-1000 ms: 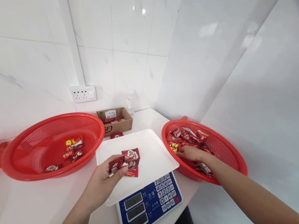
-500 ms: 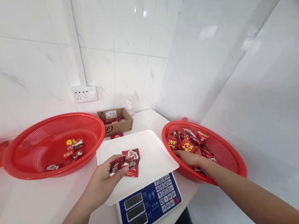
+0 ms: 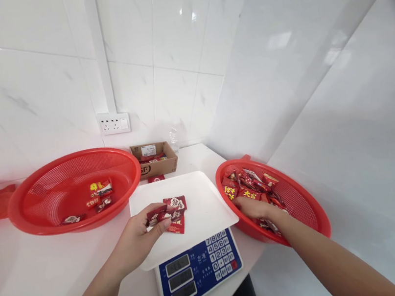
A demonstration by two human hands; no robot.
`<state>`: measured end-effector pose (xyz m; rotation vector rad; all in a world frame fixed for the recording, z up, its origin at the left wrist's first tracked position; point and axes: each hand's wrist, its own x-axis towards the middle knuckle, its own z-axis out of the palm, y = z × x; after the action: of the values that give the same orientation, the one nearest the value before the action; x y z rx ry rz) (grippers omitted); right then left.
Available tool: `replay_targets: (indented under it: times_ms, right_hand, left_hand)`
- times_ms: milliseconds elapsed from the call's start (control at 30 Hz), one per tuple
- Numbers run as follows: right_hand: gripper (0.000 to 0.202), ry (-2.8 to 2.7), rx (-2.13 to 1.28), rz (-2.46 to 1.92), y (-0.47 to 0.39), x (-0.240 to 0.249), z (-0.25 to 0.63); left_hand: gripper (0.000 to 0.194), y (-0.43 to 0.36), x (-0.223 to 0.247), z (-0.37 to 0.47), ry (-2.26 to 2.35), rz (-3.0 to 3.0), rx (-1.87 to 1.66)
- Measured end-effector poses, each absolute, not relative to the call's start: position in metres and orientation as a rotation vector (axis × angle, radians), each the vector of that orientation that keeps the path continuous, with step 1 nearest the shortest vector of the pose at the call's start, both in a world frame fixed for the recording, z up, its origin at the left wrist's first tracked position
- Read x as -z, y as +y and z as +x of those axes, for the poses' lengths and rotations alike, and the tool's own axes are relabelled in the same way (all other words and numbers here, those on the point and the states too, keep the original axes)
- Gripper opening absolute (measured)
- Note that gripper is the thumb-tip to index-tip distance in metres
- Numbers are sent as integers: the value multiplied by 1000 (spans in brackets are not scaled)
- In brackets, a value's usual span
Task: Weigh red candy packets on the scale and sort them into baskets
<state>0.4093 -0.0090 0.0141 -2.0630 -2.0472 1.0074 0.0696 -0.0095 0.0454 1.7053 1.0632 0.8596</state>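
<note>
My left hand [image 3: 146,232] is closed on small dark red candy packets [image 3: 163,215], held over the white tray [image 3: 205,201] of a scale. Behind them a brighter red packet [image 3: 178,203] shows, but I cannot tell whether it is held or lies on the tray. My right hand [image 3: 253,207] reaches into the right red basket [image 3: 309,203], its fingers down among several red packets [image 3: 247,193]. Those fingertips are hidden, so their grip does not show. Below the tray is the scale's blue panel [image 3: 201,271] with keys and three displays.
A wide red basket [image 3: 55,169] on the left holds a few packets [image 3: 99,188]. Behind the tray stands a small cardboard box [image 3: 159,167] with packets inside. A wall socket [image 3: 114,123] is above it. A wall [image 3: 349,145] closes off the right side.
The view has shifted slightly. My right hand has stirred the packets in the right basket a little; my left hand keeps its hold over the tray.
</note>
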Motion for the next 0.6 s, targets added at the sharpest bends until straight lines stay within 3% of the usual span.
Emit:
replay_targets:
  times_ms: [333,467,600]
  right_hand:
    - [30,-1738,-1096,-2065,-17,-4,408]
    - [18,-1903,-706,-2061,-11,-13,417]
    - [17,-1672,-267,-2021,-8,-33,417]
  left_hand:
    - [34,-10,-51,67,1131,1688,-900]
    - [39,-6,-48,62,1203,1661,-965]
    - [46,-2,-45,59,1205,1606,-981]
